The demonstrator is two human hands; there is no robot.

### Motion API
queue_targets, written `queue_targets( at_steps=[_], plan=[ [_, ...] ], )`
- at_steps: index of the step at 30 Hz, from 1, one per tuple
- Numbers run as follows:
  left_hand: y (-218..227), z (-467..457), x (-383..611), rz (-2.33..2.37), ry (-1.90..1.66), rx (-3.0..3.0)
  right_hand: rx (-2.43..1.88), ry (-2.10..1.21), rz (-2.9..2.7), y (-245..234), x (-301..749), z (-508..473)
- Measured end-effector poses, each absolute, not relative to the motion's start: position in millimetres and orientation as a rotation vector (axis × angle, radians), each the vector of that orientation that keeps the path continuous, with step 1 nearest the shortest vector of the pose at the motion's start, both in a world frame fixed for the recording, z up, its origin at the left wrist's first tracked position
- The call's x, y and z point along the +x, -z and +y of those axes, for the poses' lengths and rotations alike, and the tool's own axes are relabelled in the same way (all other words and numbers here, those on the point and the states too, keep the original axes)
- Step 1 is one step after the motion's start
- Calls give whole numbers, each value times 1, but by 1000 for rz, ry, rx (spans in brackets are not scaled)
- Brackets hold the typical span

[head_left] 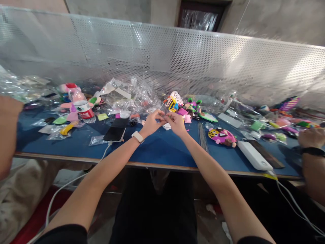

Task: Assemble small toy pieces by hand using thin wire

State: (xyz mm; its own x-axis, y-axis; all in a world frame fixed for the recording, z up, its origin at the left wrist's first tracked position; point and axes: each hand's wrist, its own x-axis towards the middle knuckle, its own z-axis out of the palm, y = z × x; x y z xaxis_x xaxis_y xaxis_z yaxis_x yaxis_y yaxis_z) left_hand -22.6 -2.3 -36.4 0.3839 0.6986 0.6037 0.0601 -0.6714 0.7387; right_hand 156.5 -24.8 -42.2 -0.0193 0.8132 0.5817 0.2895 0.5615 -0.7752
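Observation:
Above the middle of the blue table, my left hand (153, 122) and my right hand (177, 123) meet with fingertips pinched together. Whatever is between them is too small and blurred to make out. Just beyond my fingers stands a colourful clay figure (175, 102) with a white bumpy top and yellow and black stripes. Right of it sits a green and pink clay figure (194, 105), with pink clay (187, 118) near my right hand. A pink clay figure with a yellow striped part (222, 136) lies farther right. Thin wires (202, 137) lie between it and my right forearm.
A black phone (116, 130) on a cable lies left, near a water bottle (85, 110). Clear plastic bags (132, 91) line the perforated metal screen (157, 51). A white power bank (254, 156) lies right. Other people's arms reach in at left (8, 128) and right (313, 166).

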Motion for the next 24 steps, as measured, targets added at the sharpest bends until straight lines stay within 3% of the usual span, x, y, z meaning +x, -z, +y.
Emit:
queue_targets(
  at_steps=[10,15,24],
  plan=[
    [31,-9,-24,740,-1513,2308,-932,-538,-1573,40,161,-23],
    [27,-7,-20,717,-1481,2006,-931,-461,-1630,39,160,-29],
    [37,2,-17,615,-1050,1283,-897,-265,-1832,42,157,-41]
  ],
)
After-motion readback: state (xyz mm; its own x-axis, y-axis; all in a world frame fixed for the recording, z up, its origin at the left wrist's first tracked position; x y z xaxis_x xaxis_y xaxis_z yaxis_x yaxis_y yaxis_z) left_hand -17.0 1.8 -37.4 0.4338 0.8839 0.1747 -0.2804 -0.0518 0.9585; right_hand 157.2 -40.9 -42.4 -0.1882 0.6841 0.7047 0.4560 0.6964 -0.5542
